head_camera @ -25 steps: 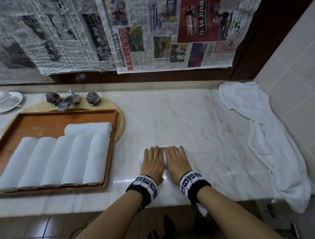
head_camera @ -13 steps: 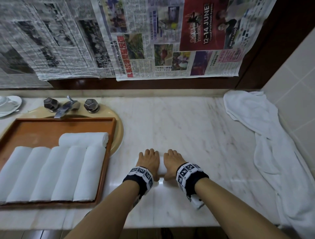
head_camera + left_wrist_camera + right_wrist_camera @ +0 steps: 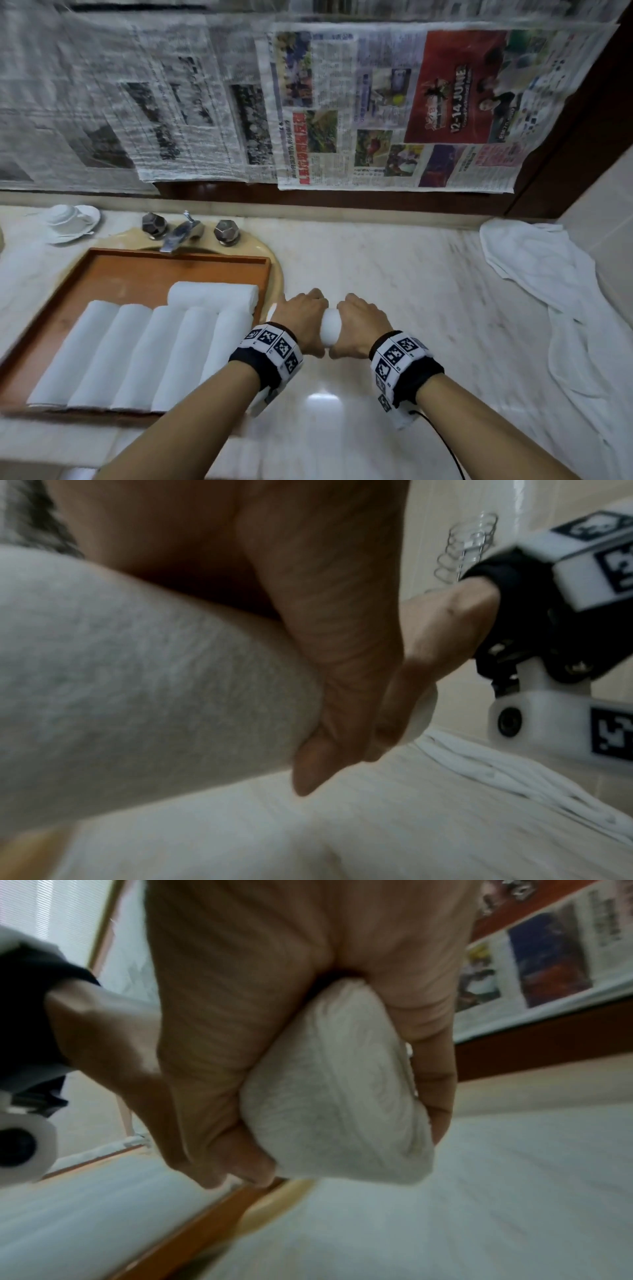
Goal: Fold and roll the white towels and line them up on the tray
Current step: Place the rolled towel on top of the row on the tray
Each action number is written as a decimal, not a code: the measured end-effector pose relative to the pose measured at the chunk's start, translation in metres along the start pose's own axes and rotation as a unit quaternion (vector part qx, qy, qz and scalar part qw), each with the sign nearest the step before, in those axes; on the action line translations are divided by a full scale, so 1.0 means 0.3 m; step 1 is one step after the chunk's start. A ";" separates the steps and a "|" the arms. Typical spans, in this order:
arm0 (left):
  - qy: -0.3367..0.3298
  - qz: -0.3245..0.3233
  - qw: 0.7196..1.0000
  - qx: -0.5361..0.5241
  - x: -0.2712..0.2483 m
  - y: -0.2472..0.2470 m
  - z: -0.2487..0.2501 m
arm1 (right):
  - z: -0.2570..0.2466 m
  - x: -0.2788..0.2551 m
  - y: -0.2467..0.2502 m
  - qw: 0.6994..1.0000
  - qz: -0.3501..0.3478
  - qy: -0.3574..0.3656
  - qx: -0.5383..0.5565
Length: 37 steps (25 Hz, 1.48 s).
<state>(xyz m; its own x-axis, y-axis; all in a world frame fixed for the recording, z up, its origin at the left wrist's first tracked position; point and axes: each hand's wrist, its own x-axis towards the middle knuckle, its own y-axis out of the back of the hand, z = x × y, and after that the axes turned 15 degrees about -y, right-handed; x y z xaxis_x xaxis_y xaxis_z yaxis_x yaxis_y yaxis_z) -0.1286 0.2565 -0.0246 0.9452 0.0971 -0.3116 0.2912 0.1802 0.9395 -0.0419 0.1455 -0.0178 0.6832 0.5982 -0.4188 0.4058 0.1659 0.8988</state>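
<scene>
Both my hands grip one rolled white towel [image 3: 330, 327] and hold it lifted above the marble counter, just right of the wooden tray [image 3: 137, 270]. My left hand [image 3: 301, 317] wraps its left part, my right hand [image 3: 359, 323] its right part. The left wrist view shows the roll [image 3: 143, 680] under my curled fingers [image 3: 329, 685]. In the right wrist view the roll's spiral end [image 3: 346, 1088] sits in my fist. Several rolled towels [image 3: 137, 353] lie side by side on the tray, with one more roll [image 3: 212, 296] laid across behind them.
A loose white towel [image 3: 555, 308] lies heaped along the counter's right side by the tiled wall. A tap [image 3: 181, 231] with two knobs stands behind the tray over a basin. A cup and saucer [image 3: 70, 221] sit far left. Newspaper [image 3: 308, 102] covers the wall behind.
My hands were pressing flat on the roll on the counter. Their fingers have curled round it, and they have lifted it and carried it left toward the tray.
</scene>
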 end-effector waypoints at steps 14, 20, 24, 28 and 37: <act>0.208 -0.064 0.975 0.047 -0.563 0.118 -1.135 | -0.810 0.126 -0.222 0.998 0.003 0.047 0.049; 0.178 -0.111 0.978 -0.009 -0.475 -0.025 -1.254 | -0.834 0.136 -0.270 1.000 0.010 0.026 -0.012; 0.139 -0.132 0.981 -0.040 -0.410 -0.082 -1.216 | -0.832 0.137 -0.279 1.000 0.001 0.022 -0.013; 0.131 -0.094 0.985 -0.053 -0.388 -0.139 -1.219 | -0.834 0.133 -0.280 1.000 -0.004 0.019 -0.017; 0.129 -0.087 0.981 -0.112 -0.403 -0.142 -1.216 | -0.838 0.132 -0.280 0.999 -0.011 0.021 -0.032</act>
<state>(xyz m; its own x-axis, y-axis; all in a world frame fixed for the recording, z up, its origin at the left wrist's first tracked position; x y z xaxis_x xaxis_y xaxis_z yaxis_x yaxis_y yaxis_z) -0.3090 0.5943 -0.0789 0.8071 0.2858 -0.5166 0.3767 0.4247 0.8233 -0.2015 0.3522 -0.0772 0.6478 0.6258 -0.4344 0.3804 0.2282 0.8962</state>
